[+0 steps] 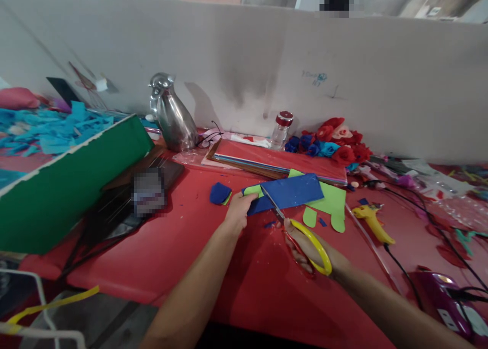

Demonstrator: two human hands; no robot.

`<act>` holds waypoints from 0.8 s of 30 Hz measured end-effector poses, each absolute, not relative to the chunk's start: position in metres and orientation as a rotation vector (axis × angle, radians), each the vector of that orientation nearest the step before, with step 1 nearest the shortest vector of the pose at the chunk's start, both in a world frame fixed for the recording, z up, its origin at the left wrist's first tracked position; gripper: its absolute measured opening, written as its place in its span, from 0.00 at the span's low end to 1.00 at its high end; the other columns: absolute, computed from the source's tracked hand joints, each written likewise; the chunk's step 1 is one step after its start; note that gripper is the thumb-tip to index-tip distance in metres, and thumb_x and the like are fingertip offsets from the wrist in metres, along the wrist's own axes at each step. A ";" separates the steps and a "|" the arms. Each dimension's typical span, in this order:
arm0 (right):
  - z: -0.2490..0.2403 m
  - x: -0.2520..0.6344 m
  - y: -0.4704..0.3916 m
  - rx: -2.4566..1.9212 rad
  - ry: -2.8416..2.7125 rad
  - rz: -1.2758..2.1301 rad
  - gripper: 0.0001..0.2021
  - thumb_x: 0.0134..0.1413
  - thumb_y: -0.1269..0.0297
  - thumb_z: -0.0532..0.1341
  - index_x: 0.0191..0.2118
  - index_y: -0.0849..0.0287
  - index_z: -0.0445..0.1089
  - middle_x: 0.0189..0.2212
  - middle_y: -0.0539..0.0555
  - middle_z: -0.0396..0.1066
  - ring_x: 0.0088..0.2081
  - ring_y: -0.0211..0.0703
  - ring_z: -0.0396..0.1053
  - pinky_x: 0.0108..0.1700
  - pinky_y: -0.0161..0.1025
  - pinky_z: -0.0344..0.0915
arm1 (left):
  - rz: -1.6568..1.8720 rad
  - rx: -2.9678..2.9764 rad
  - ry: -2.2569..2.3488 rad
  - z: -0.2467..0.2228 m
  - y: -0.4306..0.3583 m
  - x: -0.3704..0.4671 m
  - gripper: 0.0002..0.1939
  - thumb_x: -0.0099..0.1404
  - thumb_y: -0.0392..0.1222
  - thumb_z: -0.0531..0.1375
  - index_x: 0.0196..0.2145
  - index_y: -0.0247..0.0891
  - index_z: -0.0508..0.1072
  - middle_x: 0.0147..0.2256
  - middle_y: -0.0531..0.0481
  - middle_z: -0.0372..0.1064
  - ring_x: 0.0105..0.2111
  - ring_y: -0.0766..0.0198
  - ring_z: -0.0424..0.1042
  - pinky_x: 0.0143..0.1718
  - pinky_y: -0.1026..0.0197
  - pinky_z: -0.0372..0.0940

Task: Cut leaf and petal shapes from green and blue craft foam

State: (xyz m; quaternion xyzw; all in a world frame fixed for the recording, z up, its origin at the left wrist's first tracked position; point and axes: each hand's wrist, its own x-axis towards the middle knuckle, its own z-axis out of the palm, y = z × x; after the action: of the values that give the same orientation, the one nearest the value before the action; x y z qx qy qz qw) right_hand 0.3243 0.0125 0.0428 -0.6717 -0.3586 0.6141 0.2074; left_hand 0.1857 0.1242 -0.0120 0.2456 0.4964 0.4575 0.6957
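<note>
In my left hand [239, 209] is a strip of blue craft sheet [297, 192], pinched near its left end together with a small lime-green piece [253, 190] lying on it. My right hand [299, 245] grips scissors [317, 247] with one yellow and one red handle. Their blades reach up and left to the blue sheet beside the green piece. Behind and to the right lies a lime-green sheet [332, 202]. A rounded green cutout [310, 217] and blue scraps [270, 224] rest nearby. Left of my left hand sits a small stack of blue cutouts [219, 193].
A green box wall [76, 186] and dark bag stand left. Behind are a steel jug [173, 115], a red-lidded jar [282, 130], stacked coloured sheets [259, 158] and fabric flowers [335, 143]. A yellow glue gun [373, 223], cords and a purple power strip [444, 298] lie right.
</note>
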 end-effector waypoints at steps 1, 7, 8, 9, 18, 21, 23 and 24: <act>0.043 0.323 0.012 -1.865 -1.001 1.691 0.28 0.49 0.29 0.49 0.26 0.53 0.52 0.07 0.38 0.48 0.07 0.30 0.44 0.08 0.27 0.48 | 1.011 0.538 1.109 -0.012 0.124 0.186 0.10 0.38 0.37 0.70 0.22 0.35 0.76 0.21 0.48 0.75 0.23 0.61 0.73 0.29 0.60 0.67; 0.036 0.316 0.007 -1.929 -1.037 1.589 0.27 0.46 0.29 0.50 0.28 0.51 0.51 0.06 0.38 0.48 0.07 0.32 0.45 0.07 0.28 0.46 | 0.974 0.495 1.093 -0.006 0.124 0.185 0.10 0.37 0.36 0.70 0.22 0.35 0.75 0.21 0.49 0.74 0.21 0.62 0.72 0.29 0.59 0.68; 0.037 0.315 0.007 -1.923 -1.058 1.562 0.28 0.45 0.29 0.50 0.28 0.51 0.51 0.06 0.37 0.47 0.07 0.32 0.45 0.07 0.28 0.46 | 0.970 0.487 1.092 -0.005 0.124 0.185 0.10 0.38 0.36 0.70 0.22 0.35 0.75 0.21 0.49 0.74 0.21 0.62 0.72 0.29 0.59 0.69; 0.037 0.315 0.006 -1.915 -1.077 1.534 0.28 0.45 0.28 0.51 0.28 0.51 0.52 0.06 0.37 0.47 0.08 0.32 0.45 0.07 0.28 0.47 | 0.965 0.480 1.090 -0.004 0.124 0.184 0.10 0.38 0.35 0.69 0.22 0.35 0.75 0.21 0.49 0.74 0.21 0.62 0.72 0.29 0.59 0.69; 0.044 0.313 0.016 -1.941 -0.905 1.712 0.28 0.51 0.30 0.46 0.25 0.52 0.51 0.06 0.39 0.49 0.08 0.31 0.47 0.08 0.27 0.48 | 0.978 0.469 1.084 0.002 0.123 0.184 0.07 0.40 0.33 0.68 0.20 0.35 0.74 0.19 0.49 0.72 0.20 0.63 0.70 0.26 0.62 0.67; 0.042 0.315 0.016 -1.929 -0.965 1.692 0.29 0.50 0.29 0.46 0.24 0.53 0.53 0.07 0.40 0.50 0.08 0.31 0.48 0.08 0.27 0.48 | 0.974 0.452 1.104 0.005 0.124 0.183 0.06 0.41 0.32 0.67 0.20 0.35 0.73 0.19 0.50 0.72 0.20 0.64 0.71 0.26 0.62 0.67; 0.038 0.318 0.013 -1.896 -0.973 1.698 0.29 0.49 0.28 0.47 0.25 0.53 0.54 0.07 0.39 0.52 0.08 0.31 0.48 0.08 0.27 0.48 | 0.965 0.431 1.129 0.006 0.126 0.181 0.06 0.42 0.31 0.66 0.19 0.36 0.72 0.18 0.52 0.71 0.19 0.65 0.70 0.24 0.63 0.66; 0.036 0.320 0.011 -1.885 -0.963 1.712 0.29 0.49 0.28 0.47 0.26 0.53 0.54 0.07 0.39 0.52 0.08 0.31 0.48 0.08 0.27 0.48 | 0.963 0.419 1.143 0.006 0.127 0.181 0.07 0.43 0.30 0.66 0.19 0.37 0.71 0.18 0.53 0.70 0.19 0.66 0.69 0.23 0.64 0.66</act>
State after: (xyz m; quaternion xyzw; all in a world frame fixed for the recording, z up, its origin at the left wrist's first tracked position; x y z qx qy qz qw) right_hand 0.3197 0.0107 0.0361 -0.6772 -0.3462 0.6150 0.2083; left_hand 0.1806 0.1270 0.0061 0.1892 0.5159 0.4346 0.7135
